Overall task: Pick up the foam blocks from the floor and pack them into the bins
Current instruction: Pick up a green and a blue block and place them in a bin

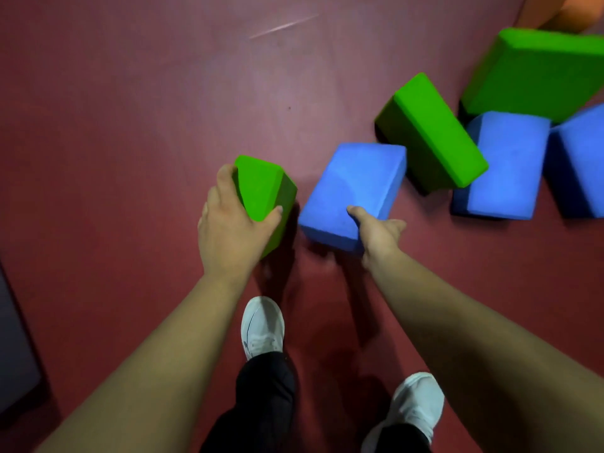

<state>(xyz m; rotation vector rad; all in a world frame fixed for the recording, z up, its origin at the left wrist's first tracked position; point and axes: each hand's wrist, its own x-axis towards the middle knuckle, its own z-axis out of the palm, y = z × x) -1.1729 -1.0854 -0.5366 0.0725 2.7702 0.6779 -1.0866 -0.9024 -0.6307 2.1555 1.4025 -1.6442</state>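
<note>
My left hand (230,227) grips a green foam block (264,188), fingers on its far side and thumb on its near face; the block is tilted above the red floor. My right hand (376,232) holds the near corner of a blue foam block (356,188), thumb on top and fingers hidden beneath. More blocks lie to the right: a green one (434,135) leaning over a blue one (510,165), a large green one (539,73), and a blue one (581,161) at the frame edge. No bin is in view.
The red floor (130,109) stretches open to the left and far side. A dark grey object (13,338) sits at the left edge. Something orange (562,14) shows at the top right. My two white shoes (261,325) stand below my arms.
</note>
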